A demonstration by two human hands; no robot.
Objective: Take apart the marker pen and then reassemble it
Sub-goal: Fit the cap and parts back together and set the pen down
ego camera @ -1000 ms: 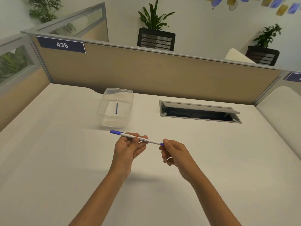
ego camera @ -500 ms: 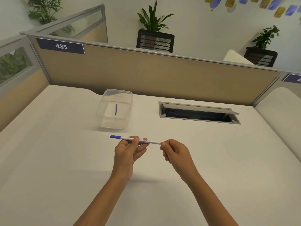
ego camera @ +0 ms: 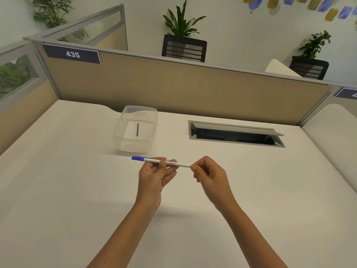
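The marker pen (ego camera: 161, 162) is held level above the white table (ego camera: 58, 190), blue cap toward 9 o'clock. Its 3 o'clock end is hidden inside the right hand (ego camera: 209, 174), whose fingers are pinched shut around it; the left hand (ego camera: 154, 174) has its fingers closed on the middle of the barrel, covering part of the small print. At 11 o'clock, well apart, stands a clear container (ego camera: 123, 136) holding a thin blue stick (ego camera: 137, 129). At 2 o'clock lies an open cable hatch (ego camera: 236, 133). Bare tabletop surrounds both forearms.

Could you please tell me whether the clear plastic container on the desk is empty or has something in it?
Not empty: the lidless container holds one thin dark blue stick lying on its bottom; nothing else shows inside.
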